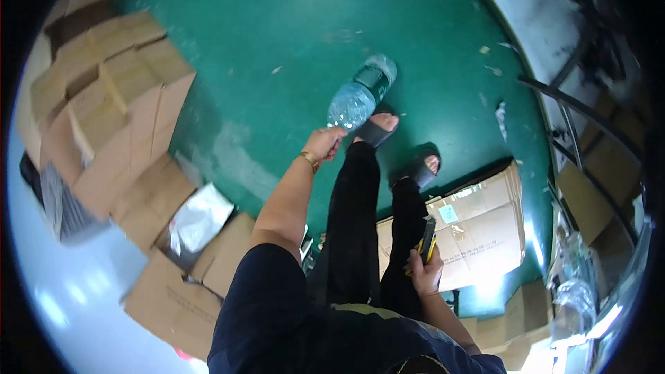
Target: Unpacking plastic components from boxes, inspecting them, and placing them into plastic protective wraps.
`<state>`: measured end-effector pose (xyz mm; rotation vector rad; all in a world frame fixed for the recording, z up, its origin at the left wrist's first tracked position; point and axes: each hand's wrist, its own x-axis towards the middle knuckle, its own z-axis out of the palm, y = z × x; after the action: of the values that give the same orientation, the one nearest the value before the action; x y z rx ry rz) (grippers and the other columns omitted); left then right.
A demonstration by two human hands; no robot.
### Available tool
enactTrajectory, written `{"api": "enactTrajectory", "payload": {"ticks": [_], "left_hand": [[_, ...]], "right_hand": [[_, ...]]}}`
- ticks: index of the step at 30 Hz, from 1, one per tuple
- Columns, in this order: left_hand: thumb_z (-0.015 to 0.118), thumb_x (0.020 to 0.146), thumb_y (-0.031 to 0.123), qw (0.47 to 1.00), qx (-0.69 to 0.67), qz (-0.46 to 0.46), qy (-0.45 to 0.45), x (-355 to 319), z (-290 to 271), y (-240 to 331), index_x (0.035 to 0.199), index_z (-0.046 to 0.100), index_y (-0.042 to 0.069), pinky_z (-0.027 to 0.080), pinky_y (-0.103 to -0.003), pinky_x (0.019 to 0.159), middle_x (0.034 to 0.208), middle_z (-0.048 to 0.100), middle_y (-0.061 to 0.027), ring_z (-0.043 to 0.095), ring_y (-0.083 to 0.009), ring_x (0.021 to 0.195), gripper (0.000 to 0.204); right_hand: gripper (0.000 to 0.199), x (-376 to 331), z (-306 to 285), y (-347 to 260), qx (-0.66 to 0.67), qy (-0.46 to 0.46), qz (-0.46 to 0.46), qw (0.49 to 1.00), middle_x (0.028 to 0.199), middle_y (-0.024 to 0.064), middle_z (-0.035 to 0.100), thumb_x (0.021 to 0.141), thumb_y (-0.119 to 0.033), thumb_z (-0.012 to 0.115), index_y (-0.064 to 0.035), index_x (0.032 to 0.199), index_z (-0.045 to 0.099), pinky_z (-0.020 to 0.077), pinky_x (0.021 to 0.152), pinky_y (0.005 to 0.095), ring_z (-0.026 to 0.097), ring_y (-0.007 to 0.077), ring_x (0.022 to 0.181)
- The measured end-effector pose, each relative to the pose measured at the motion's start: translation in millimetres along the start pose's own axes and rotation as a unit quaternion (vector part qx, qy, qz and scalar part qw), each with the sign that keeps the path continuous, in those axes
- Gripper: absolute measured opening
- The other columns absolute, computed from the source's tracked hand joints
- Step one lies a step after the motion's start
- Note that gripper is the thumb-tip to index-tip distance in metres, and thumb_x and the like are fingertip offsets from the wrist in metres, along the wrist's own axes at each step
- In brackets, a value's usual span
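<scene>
My left hand (pixel 324 143) is stretched forward and grips a clear plastic bottle (pixel 360 93) by its neck end. The bottle points away from me over the green floor (pixel 277 41), with a dark label near its far end. A gold bracelet sits on that wrist. My right hand (pixel 424 270) hangs low beside my right leg and holds a black and yellow box cutter (pixel 427 239). My legs in black trousers and black sandals stand below the bottle.
Open cardboard boxes (pixel 111 97) are stacked at the left, one holding a silvery bag (pixel 197 218). Flattened cartons (pixel 478 225) lie on the floor to the right of my feet. A metal rack (pixel 575 118) with more boxes stands at the far right.
</scene>
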<state>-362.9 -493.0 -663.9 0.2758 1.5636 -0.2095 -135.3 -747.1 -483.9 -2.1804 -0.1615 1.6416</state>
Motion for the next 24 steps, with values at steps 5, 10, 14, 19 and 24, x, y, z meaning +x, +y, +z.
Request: {"api": "enactTrajectory", "payload": {"ticks": [5,10,14,19,24], "left_hand": [[0.065,0.070,0.031,0.950,0.226,-0.039,0.214,-64.6,-46.2,-107.8,0.070,0.057,0.001,0.039,-0.031,0.044,0.060,0.053,-0.0071,0.050,-0.0176,0.047,0.030],[0.064,0.071,0.033,0.944,0.163,-0.173,0.228,-124.1,-98.8,-214.1,0.081,0.062,-0.003,0.044,-0.032,0.048,0.067,0.058,-0.0117,0.055,-0.0203,0.051,0.038],[0.065,0.072,0.035,0.933,0.162,-0.240,0.212,-173.6,-149.5,-288.7,0.085,0.063,-0.003,0.045,-0.031,0.050,0.074,0.061,-0.0139,0.056,-0.0195,0.054,0.041],[0.062,0.071,0.038,0.928,0.157,-0.264,0.212,-190.5,-224.9,-376.6,0.103,0.064,0.002,0.048,-0.034,0.081,0.105,0.064,-0.0151,0.063,-0.0266,0.094,0.049],[0.055,0.074,0.036,0.925,0.150,-0.292,0.192,-171.1,-299.4,-433.1,0.106,0.064,0.006,0.046,-0.033,0.087,0.109,0.062,-0.0134,0.059,-0.0249,0.104,0.045]], "right_hand": [[0.016,4.2,-3.9,-0.7,-0.061,-0.058,-0.052,0.995,0.063,0.0035,0.053,0.087,-0.012,0.057,-0.0013,0.096,0.049,0.0465,0.046,0.0229,0.052,0.0094,0.048],[0.018,5.1,-7.1,4.5,-0.044,-0.070,-0.049,0.995,0.062,0.0034,0.052,0.086,-0.015,0.059,-0.0028,0.093,0.048,0.0450,0.043,0.0229,0.052,0.0102,0.046],[0.018,-1.6,6.0,12.7,-0.101,-0.080,-0.072,0.989,0.059,0.0030,0.049,0.088,-0.018,0.057,-0.0047,0.092,0.046,0.0441,0.041,0.0232,0.049,0.0100,0.043],[0.018,-11.1,33.5,20.8,-0.112,-0.042,-0.088,0.989,0.059,0.0031,0.049,0.088,-0.018,0.057,-0.0046,0.091,0.045,0.0437,0.038,0.0239,0.048,0.0101,0.041],[0.018,-37.2,106.7,35.7,-0.223,0.001,-0.114,0.968,0.057,0.0031,0.048,0.088,-0.018,0.057,-0.0055,0.091,0.045,0.0417,0.036,0.0240,0.047,0.0103,0.039]]}}
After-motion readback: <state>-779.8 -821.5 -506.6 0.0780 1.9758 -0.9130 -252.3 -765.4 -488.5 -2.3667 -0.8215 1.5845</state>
